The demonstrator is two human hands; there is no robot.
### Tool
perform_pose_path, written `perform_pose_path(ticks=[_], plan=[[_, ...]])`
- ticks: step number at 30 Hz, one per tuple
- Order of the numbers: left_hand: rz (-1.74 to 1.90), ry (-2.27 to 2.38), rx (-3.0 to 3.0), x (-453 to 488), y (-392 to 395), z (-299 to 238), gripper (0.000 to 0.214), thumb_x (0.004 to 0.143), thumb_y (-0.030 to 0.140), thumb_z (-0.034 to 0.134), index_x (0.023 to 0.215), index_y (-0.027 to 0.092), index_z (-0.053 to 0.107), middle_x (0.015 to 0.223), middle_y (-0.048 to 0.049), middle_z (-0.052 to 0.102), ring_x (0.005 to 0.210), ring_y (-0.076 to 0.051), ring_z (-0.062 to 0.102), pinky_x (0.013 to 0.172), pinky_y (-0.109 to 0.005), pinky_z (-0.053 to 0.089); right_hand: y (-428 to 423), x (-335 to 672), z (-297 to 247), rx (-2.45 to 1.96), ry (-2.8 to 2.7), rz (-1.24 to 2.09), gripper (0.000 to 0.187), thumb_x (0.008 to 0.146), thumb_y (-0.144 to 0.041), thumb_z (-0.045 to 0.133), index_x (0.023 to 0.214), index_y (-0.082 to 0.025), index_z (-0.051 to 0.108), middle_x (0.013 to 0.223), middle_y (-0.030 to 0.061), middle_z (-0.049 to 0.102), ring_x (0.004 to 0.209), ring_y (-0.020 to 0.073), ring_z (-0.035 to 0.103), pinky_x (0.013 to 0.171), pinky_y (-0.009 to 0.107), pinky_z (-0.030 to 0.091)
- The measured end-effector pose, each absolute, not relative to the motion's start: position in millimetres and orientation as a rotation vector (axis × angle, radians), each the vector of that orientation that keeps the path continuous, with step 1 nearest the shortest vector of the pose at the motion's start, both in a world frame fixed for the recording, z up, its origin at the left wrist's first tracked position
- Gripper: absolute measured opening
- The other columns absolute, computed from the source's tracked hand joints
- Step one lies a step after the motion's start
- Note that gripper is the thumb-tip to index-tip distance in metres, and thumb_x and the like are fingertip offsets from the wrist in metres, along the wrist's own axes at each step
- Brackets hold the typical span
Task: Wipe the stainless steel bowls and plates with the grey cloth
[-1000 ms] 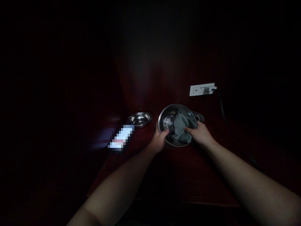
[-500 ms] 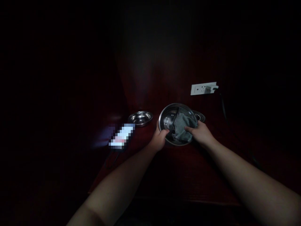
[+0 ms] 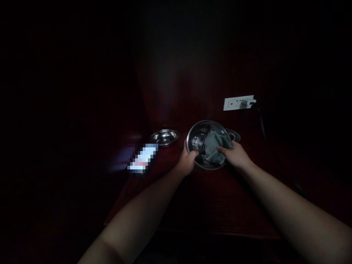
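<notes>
A shiny metal bowl (image 3: 197, 137) is held up over the dark red table, tilted so that its inside faces me. My left hand (image 3: 188, 160) grips its left rim, thumb inside and fingers behind. A grey-green cloth (image 3: 215, 146) lies against the right part of the bowl's inside and reaches its right rim. My right hand (image 3: 237, 156) is closed over cloth and rim there, with the thumb pressing on the cloth; its other fingers are hidden behind the bowl.
A shallow metal bowl (image 3: 165, 138) sits at the back left of the table (image 3: 214, 205). More metal dishware (image 3: 235, 137) shows partly behind the held bowl. A lit phone (image 3: 143, 159) with a cable is at the left. A wall socket (image 3: 238, 103) holds a plug with a cord.
Almost nothing differs. The held bowl, cloth and both hands sit very slightly further right in view, the grip unchanged.
</notes>
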State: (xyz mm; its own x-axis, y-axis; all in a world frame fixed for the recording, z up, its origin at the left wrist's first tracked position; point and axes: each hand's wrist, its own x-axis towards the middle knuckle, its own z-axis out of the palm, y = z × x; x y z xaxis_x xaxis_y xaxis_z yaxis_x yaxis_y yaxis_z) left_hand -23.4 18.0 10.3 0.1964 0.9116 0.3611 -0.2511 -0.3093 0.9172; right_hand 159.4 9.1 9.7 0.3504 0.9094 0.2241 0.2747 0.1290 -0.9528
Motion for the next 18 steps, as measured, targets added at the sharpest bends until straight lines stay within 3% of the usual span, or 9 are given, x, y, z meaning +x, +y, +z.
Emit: perform_pose_path(ticks=[18], plan=[[1.347, 0.727, 1.368, -24.4, 22.3, 5.4, 0.061, 0.065, 0.016, 0.051, 0.125, 0.019, 0.042, 0.116, -0.0058, 0.055, 0.106, -0.021, 0.050, 0.093, -0.033, 0.036, 7.5, 158.1, 12.2, -1.409, -1.186, 0.655, 0.021, 0.063, -0.024, 0.062, 0.083, -0.017, 0.059, 0.082, 0.0055, 0.068, 0.076, 0.0228, 0.065, 0.071, 0.036, 0.051]])
